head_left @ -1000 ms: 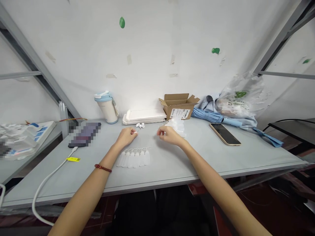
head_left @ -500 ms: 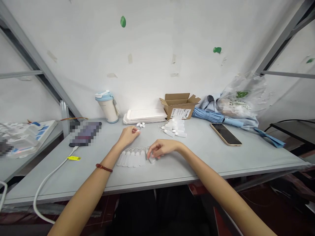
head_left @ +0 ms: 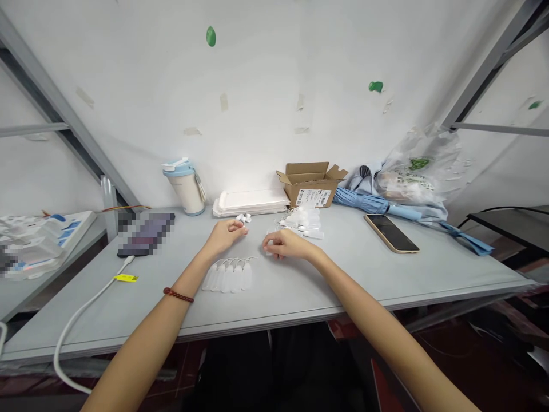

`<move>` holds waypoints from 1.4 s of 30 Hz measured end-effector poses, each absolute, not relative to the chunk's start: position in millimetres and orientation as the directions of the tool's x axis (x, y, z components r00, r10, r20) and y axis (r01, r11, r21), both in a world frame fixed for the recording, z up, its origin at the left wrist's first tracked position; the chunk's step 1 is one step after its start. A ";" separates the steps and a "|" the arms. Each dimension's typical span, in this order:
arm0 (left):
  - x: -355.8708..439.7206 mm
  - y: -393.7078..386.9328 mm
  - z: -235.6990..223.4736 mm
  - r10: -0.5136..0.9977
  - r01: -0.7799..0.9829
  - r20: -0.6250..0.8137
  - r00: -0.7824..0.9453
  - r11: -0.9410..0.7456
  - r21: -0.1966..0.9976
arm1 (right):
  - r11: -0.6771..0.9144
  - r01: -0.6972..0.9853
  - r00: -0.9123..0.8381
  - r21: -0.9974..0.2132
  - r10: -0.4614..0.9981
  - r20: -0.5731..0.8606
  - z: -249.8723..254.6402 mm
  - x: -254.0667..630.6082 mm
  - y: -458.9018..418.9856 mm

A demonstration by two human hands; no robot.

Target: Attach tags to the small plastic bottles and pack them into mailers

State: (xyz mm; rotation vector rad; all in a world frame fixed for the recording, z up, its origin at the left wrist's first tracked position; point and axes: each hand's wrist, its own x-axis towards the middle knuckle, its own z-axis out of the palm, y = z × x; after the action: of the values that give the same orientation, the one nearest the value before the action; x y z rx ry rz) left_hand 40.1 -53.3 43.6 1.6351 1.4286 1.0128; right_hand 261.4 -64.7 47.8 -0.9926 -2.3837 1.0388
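Note:
My left hand (head_left: 225,236) is closed in a pinch just in front of a small cluster of white pieces (head_left: 243,218); whatever its fingertips hold is too small to make out. To its right, my right hand (head_left: 285,244) is closed on a translucent tag (head_left: 269,250), which is mostly hidden by the fingers. Several similar translucent tags with white strings (head_left: 227,277) lie side by side in a row nearer the front edge. Behind my right hand is a loose pile of more translucent tags (head_left: 302,218).
Along the wall stand a blue-lidded cup (head_left: 185,187), stacked white trays (head_left: 253,200) and an open cardboard box (head_left: 312,189). A phone (head_left: 392,233) and a folded blue umbrella (head_left: 364,200) lie right. On the left are a cabled, blurred device (head_left: 148,233) and power strips (head_left: 60,240).
My right hand has moved up and away from the row, carrying a tag from its right end. My left hand has barely moved; the view has shifted slightly.

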 end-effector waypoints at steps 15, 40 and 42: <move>46.7 -63.4 52.7 0.962 -0.007 -0.021 0.274 0.024 1.000 | 0.618 0.370 -0.649 -0.694 0.706 0.283 43.8 250.8 -71.1; 47.3 -66.1 58.7 0.972 0.136 0.063 0.228 -0.096 0.986 | 0.345 0.195 -0.389 -0.918 0.887 0.251 44.1 252.2 -62.0; 47.5 -65.2 57.0 0.974 0.122 0.072 0.217 -0.100 0.988 | 0.343 0.177 -0.359 -0.923 0.895 0.264 41.3 251.5 -59.4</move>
State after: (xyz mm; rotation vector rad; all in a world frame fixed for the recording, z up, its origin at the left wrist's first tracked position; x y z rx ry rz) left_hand 47.5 -65.2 57.0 1.4634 1.0999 1.0447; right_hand 251.5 -59.4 41.3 -0.9549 -1.7654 1.0747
